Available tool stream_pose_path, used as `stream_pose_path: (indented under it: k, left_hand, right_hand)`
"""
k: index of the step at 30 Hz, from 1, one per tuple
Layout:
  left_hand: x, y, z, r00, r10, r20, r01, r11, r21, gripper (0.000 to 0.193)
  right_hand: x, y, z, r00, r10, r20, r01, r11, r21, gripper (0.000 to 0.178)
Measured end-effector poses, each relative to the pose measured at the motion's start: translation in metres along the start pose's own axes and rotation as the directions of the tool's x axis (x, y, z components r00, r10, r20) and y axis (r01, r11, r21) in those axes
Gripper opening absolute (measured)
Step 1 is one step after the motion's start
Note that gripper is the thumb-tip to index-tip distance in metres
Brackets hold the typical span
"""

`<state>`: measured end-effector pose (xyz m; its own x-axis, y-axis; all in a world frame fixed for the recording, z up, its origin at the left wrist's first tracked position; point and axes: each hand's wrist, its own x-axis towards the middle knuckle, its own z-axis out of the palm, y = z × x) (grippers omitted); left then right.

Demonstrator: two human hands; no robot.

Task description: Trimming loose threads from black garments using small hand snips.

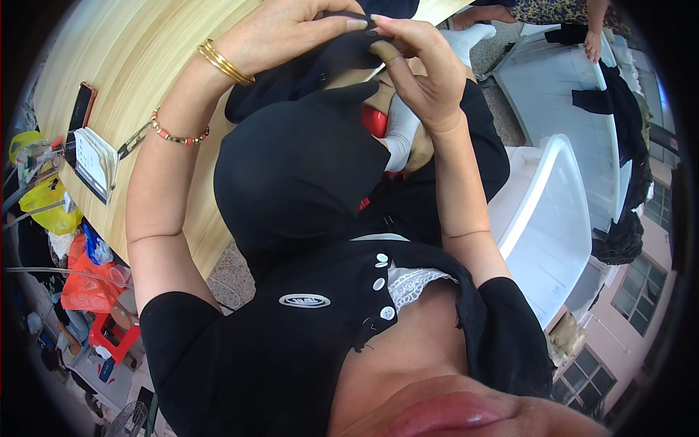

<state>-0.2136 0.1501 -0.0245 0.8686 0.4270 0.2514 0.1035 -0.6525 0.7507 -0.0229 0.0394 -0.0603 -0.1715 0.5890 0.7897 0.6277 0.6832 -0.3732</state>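
Observation:
Up at the top of the head view, a piece of black fabric (298, 76) is pinched between my two hands by its edge. My left hand (287, 29), with gold bangles at the wrist, closes thumb against fingers on that edge. My right hand (433, 69) grips the edge close beside it, and a tan wrap covers one of its digits. Below the hands, a large rounded black cloth surface (287, 175) bulges over my lap; I cannot tell whether it is part of the same piece or my clothing.
A pale wooden table (164, 33) lies to the left, holding a phone (82, 106) and an open notebook (97, 162). White plastic bins (557, 218) stand to the right, one with black garments over its rim. Another person's hand (592, 45) touches that rim. Plastic bags (91, 280) and a red stool (116, 339) are lower left.

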Motion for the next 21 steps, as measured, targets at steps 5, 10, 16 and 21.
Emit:
stream_pose_path:
  k: [5, 10, 16, 21]
  left_hand:
    - [0.005, 0.01, 0.003, 0.985, -0.169, 0.043, 0.173, 0.919, -0.353, 0.019]
    - [0.004, -0.02, 0.019, 0.989, -0.125, -0.083, 0.09, 0.938, -0.335, 0.017]
    - [0.002, -0.011, 0.028, 0.953, -0.068, -0.294, 0.013, 0.983, -0.184, 0.014]
    - [-0.002, -0.009, 0.034, 0.927, -0.197, -0.319, 0.101, 0.951, -0.293, 0.013]
  right_hand:
    - [0.001, 0.014, -0.011, 0.997, -0.072, 0.023, 0.073, 0.997, -0.012, 0.026]
    - [0.01, 0.009, -0.004, 0.992, -0.127, -0.004, 0.126, 0.985, -0.119, 0.022]
    - [0.006, -0.009, -0.001, 0.973, 0.215, -0.077, -0.215, 0.977, 0.017, 0.02]
    - [0.002, -0.015, 0.009, 0.813, 0.582, 0.027, -0.537, 0.731, 0.422, 0.017]
